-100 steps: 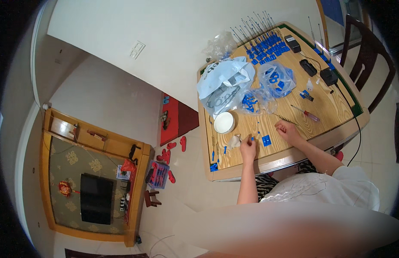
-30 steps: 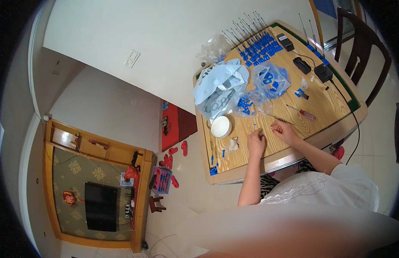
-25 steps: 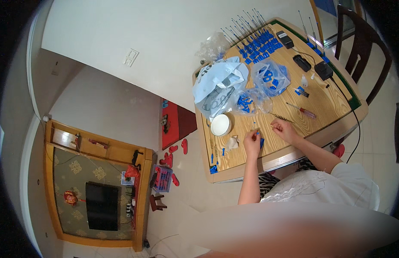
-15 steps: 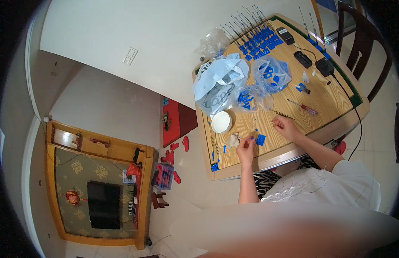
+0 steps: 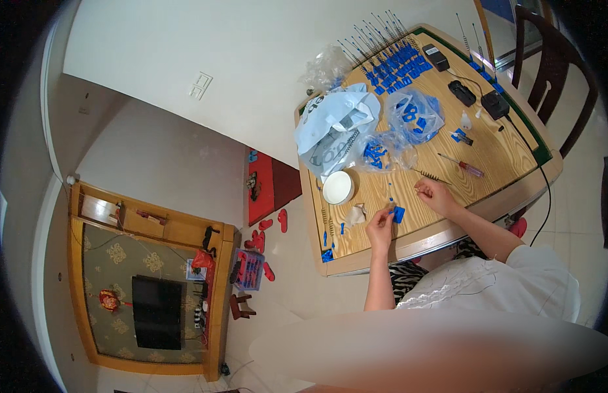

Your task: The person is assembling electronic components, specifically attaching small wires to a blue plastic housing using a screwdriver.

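Note:
Fingers pinched, my left hand (image 5: 380, 227) is just left of a flat blue plastic piece (image 5: 399, 214) near the table's front edge. What it pinches, if anything, is too small to make out. My right hand (image 5: 435, 196) is to the right with thumb and fingers pressed together; anything in them is hidden. Just beyond it lies a dark coil spring (image 5: 431, 175) with a thin wire end. A tiny blue bit (image 5: 390, 185) lies between the hands, farther out. Left of my left hand are a crumpled white piece (image 5: 356, 215) and a small blue part (image 5: 342, 228).
A white bowl (image 5: 339, 188) stands at the table's left. Clear bags of blue parts (image 5: 414, 116) and a pale blue bag (image 5: 330, 124) lie beyond. Rows of blue pieces with upright springs (image 5: 399, 67) fill the far end. A screwdriver (image 5: 471, 168) and black chargers (image 5: 495, 103) lie right.
My left hand has shifted slightly right and away from me, closer to the flat blue piece. My right hand stays in nearly the same place.

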`<state>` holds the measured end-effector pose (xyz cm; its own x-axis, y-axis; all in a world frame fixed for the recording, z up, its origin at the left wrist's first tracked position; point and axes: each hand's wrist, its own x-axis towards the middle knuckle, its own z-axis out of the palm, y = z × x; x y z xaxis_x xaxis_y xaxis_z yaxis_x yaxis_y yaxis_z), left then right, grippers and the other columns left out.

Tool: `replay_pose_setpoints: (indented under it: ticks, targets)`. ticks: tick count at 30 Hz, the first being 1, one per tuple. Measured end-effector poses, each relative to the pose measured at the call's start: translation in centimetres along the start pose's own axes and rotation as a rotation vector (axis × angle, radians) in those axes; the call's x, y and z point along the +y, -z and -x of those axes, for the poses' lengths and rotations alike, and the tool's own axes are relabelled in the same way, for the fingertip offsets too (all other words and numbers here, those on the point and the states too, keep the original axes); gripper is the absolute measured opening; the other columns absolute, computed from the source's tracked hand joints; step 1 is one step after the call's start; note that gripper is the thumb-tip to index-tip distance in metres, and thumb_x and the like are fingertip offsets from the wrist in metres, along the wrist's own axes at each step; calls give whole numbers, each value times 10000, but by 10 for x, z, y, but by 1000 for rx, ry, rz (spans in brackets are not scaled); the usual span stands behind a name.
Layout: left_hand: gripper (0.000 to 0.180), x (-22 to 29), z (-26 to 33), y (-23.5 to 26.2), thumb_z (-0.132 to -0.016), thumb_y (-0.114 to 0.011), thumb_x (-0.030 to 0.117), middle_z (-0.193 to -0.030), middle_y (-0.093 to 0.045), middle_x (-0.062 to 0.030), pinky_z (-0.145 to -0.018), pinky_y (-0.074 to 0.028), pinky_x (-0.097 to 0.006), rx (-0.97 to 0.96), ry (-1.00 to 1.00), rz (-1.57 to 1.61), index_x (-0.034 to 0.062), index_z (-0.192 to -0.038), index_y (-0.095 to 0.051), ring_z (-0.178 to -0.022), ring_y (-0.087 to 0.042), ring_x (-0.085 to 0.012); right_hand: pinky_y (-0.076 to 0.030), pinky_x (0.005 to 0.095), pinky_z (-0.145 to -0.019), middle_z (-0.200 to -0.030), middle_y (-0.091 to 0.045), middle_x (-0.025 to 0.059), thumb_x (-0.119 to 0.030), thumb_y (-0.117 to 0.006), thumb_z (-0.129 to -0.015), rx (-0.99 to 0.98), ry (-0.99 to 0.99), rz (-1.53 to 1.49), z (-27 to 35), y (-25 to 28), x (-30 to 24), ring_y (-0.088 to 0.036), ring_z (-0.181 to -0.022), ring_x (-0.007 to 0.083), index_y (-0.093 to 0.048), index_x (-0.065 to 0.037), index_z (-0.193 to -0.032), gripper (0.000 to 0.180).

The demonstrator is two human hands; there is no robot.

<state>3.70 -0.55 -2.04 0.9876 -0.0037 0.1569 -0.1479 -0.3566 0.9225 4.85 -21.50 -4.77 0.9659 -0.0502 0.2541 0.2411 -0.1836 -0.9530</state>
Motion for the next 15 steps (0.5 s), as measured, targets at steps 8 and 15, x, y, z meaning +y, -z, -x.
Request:
replay_pose_setpoints:
  ticks: [8, 15]
  targets:
    - [160, -17, 0, -1, -792, -658, 20, -841, -657, -68, -722, -490, -247, 17, -41, -16, -18, -945, -636, -781, -606, -118, -449, 257, -576, -720, -568, 52, -7, -621, -766, -14, 8, -21, -1, -4, -6, -547, -629, 109, -569, -14, -926, 168]
    - [160, -19, -3, -2, -789, -652, 5, -831, -658, -73, -722, -494, -252, 10, -39, -51, -17, -947, -635, -780, -614, -121, -453, 294, -570, -732, -574, 75, 9, -622, -749, -108, 308, 136, 11, -18, 0, -567, -644, 173, -601, -27, -893, 150]
